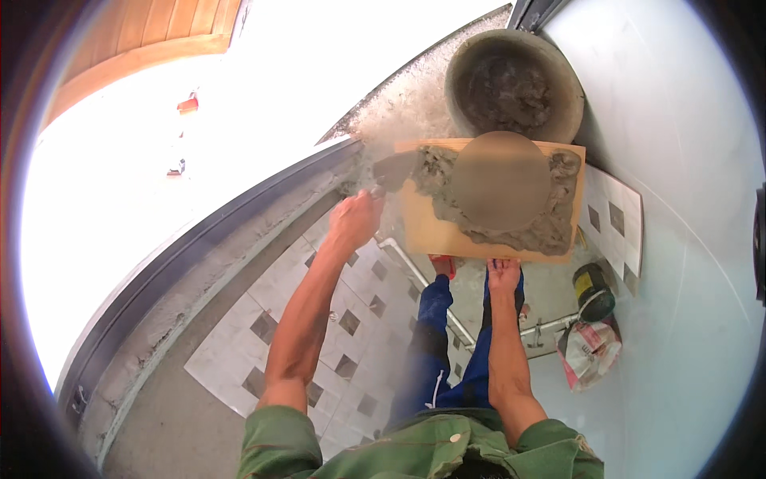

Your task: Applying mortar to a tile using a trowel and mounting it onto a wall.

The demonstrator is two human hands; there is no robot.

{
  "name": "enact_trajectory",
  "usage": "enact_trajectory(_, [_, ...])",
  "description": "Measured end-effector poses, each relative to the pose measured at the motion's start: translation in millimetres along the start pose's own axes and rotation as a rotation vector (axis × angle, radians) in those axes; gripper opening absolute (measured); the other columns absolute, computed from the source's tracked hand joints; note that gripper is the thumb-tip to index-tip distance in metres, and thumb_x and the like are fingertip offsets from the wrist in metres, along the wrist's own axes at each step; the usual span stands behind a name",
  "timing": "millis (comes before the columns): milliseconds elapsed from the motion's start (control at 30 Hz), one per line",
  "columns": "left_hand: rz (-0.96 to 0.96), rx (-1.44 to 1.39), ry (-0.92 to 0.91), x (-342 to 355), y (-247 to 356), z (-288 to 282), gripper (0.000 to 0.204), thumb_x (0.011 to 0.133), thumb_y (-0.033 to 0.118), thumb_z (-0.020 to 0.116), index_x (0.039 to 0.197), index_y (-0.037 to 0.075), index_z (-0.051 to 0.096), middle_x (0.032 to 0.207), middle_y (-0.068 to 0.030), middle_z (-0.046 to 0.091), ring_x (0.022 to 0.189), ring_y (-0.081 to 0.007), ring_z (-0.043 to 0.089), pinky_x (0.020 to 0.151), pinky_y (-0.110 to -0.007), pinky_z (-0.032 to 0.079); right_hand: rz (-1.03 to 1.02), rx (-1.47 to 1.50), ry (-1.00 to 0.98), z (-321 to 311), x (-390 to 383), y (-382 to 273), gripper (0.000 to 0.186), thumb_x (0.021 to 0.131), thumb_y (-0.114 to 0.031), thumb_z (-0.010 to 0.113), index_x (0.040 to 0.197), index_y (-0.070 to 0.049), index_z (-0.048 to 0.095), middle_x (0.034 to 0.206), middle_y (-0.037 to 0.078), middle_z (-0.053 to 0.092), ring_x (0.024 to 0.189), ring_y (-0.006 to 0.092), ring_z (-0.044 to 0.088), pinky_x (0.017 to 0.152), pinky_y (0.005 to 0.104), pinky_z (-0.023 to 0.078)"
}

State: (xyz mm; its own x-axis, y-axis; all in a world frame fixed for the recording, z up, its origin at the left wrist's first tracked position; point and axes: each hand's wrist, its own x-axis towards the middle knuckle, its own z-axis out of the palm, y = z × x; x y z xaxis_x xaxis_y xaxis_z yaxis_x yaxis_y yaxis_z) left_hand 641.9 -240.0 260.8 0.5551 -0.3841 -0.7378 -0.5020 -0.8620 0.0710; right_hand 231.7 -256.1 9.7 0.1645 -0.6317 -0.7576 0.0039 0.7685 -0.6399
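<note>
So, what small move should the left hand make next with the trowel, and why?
Probably draw the trowel across the board to scoop some mortar. The left hand holds its blade at the heap's edge, and the right hand supports the board from below.

Single view, head-worn fisheye, facing steeply down over the person's own chest and legs. Landmark: the mortar board (pixel 495 199), held close beneath the lens at upper centre. Both forearms enter from the lower edge and run up to it. Beyond the board, a bucket (pixel 515 84); below and left of it, the tiled floor (pixel 279 319), far underneath. Straight edges bow near the rim. No second view.
</note>
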Motion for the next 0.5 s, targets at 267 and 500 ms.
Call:
enact_trajectory(267, [-0.017, 0.139, 0.018, -19, -25, 6, 0.031, 0.087, 0.029, 0.047, 0.091, -0.001, 0.054, 0.083, -0.0236, 0.062, 0.079, -0.0405, 0.061, 0.071, -0.049, 0.047, 0.091, -0.239, -0.024, 33, -13, -19, 0.035, 0.097, -0.039, 0.033, 0.109, -0.010, 0.050, 0.099, 0.005, 0.058, 0.095, 0.0231, 0.053, 0.085, 0.0460, 0.042])
enact_trajectory(500, [0.022, 0.105, -0.022, 25, 4, 5, 0.036, 0.088, 0.031, 0.044, 0.097, -0.002, 0.055, 0.082, -0.0243, 0.062, 0.082, -0.0394, 0.061, 0.074, -0.049, 0.046, -0.086, 0.074, -0.101, -31, 19, -4, 0.036, 0.097, -0.039, 0.034, 0.111, -0.010, 0.050, 0.103, 0.004, 0.058, 0.098, 0.0239, 0.054, 0.086, 0.0471, 0.043])
